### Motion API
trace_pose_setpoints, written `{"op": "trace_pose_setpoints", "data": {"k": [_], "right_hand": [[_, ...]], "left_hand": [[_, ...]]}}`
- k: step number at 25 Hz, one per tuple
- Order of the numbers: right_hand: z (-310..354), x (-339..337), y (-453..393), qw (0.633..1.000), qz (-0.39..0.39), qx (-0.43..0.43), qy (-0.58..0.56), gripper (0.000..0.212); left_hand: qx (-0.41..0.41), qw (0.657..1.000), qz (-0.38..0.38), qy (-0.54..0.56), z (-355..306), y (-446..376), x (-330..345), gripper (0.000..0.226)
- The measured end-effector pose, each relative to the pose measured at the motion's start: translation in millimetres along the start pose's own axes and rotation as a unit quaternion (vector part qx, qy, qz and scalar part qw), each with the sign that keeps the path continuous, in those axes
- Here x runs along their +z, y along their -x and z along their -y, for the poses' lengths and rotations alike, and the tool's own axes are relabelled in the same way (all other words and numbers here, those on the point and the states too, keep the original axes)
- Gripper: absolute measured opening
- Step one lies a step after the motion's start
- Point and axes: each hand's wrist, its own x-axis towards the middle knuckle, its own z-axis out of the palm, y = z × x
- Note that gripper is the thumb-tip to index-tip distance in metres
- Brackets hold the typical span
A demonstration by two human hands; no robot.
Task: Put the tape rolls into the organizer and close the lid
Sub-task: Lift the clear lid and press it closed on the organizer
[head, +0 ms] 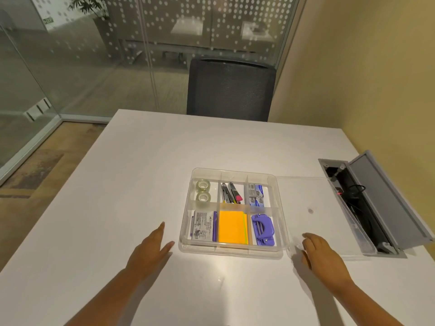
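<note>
A clear plastic organizer (235, 251) with six compartments sits on the white table. Two clear tape rolls (203, 191) lie in its far left compartment, one behind the other. The clear lid (313, 203) lies flat on the table to the right of the organizer, its right edge over the cable box. My left hand (150, 252) hovers flat just left of the organizer's near corner, fingers apart and holding nothing. My right hand (322, 255) rests at the lid's near left corner, fingers curled at the lid's edge; whether they grip it is unclear.
Other compartments hold cutters (230, 192), staple boxes (256, 195), a card pack (203, 225), orange sticky notes (233, 228) and a purple hole punch (263, 229). An open grey cable box (376, 203) is sunk in the table at right. A dark chair (230, 90) stands beyond the far edge.
</note>
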Motion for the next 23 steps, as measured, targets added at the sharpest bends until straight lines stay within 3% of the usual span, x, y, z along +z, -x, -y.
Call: {"op": "trace_pose_setpoints", "data": {"k": [2, 5, 15, 20, 23], "right_hand": [[-5.5, -13.3, -3.3, 1.0, 0.0, 0.003, -0.001, 0.037], [-14.1, -30.2, -11.6, 1.0, -0.001, 0.025, 0.007, 0.025], [-1.4, -124.3, -46.6, 0.957, -0.245, 0.126, -0.094, 0.015], [51.8, -176.2, -52.6, 0.894, -0.356, 0.115, -0.248, 0.014], [75.2, -198.9, -56.9, 0.835, -0.344, 0.061, -0.426, 0.024]], "left_hand": [[0.012, 1.0, -0.005, 0.003, -9.6, -1.4, 0.1, 0.067], [0.026, 1.0, -0.014, 0.0, -24.2, -4.9, 0.4, 0.067], [0.117, 0.988, -0.066, 0.071, -87.7, -19.2, -14.7, 0.065], [0.169, 0.974, -0.099, 0.112, -126.1, -43.6, -43.4, 0.071], [0.17, 0.967, -0.115, 0.15, -135.3, -58.4, -67.3, 0.071]]}}
